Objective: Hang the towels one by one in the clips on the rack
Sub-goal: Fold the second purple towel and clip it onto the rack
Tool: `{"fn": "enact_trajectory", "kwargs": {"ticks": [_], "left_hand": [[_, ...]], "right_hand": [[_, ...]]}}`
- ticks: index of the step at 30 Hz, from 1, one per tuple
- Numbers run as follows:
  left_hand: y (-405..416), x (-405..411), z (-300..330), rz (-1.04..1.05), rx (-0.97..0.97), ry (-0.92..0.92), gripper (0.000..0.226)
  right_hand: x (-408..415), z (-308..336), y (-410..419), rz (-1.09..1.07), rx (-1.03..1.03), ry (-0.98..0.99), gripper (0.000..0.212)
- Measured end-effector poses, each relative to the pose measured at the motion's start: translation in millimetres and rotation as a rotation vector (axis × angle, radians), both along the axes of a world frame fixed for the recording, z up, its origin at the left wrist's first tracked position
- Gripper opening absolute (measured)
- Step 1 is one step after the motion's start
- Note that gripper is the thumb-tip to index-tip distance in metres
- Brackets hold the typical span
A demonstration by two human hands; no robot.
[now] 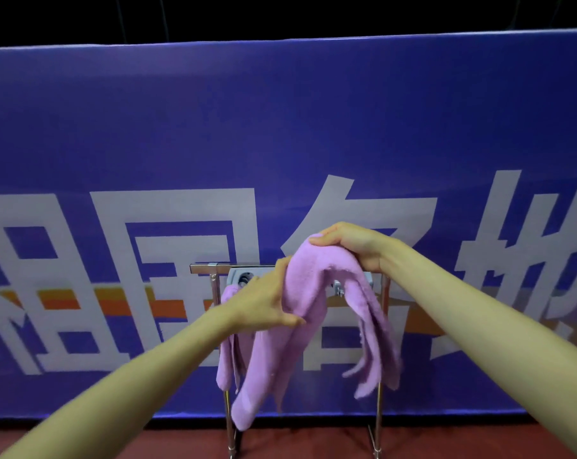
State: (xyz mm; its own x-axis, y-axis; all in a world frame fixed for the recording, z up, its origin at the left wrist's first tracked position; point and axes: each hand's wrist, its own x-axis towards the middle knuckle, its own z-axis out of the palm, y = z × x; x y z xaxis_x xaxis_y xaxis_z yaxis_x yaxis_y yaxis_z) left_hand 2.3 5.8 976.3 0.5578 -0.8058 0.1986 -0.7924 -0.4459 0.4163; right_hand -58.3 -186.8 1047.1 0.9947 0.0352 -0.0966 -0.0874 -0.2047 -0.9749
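Observation:
A lilac towel is draped over the top of a small metal rack, its ends dangling toward the floor. My right hand grips the bunched top of this towel above the rack's bar. My left hand pinches the same towel lower on its left fold. Another lilac towel hangs at the rack's left side, behind my left hand. A grey clip hanger shows under the bar, and one metal clip peeks out between the folds.
A large blue banner with white characters stands right behind the rack. The rack's chrome legs rest on a reddish floor.

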Motion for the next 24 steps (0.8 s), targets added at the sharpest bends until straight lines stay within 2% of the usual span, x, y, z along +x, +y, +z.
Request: {"fn": "enact_trajectory", "kwargs": {"ticks": [2,4,7,11,14,18,24], "left_hand": [[-2.8,-6.0,-16.6,0.021,-0.157,-0.024,0.1],[-5.9,-9.7,-35.6,0.069,-0.32,0.063,0.104],[-14.5,-24.3,-61.8,0.178,-0.451,0.143,0.109],[-29.4,-34.5,-76.2,0.266,-0.562,0.159,0.079],[-37.6,-37.8,-73.8,0.302,-0.659,0.201,0.066],[-47.8,-51.7,-67.0,0.342,-0.679,0.206,0.086],[-58.1,-49.5,-62.6,0.357,-0.657,0.165,0.079]], "right_hand": [[0.9,1.1,1.8,-0.018,-0.033,0.03,0.02],[2.4,0.7,3.9,-0.042,-0.051,0.059,0.02],[6.0,2.6,7.0,-0.085,-0.032,0.08,0.019],[5.5,11.0,11.0,-0.091,-0.023,0.128,0.022],[4.6,16.1,12.6,-0.105,-0.005,0.143,0.021],[2.3,19.6,12.7,-0.163,0.005,0.142,0.023],[-4.3,20.3,7.0,-0.255,0.038,0.167,0.015]]}}
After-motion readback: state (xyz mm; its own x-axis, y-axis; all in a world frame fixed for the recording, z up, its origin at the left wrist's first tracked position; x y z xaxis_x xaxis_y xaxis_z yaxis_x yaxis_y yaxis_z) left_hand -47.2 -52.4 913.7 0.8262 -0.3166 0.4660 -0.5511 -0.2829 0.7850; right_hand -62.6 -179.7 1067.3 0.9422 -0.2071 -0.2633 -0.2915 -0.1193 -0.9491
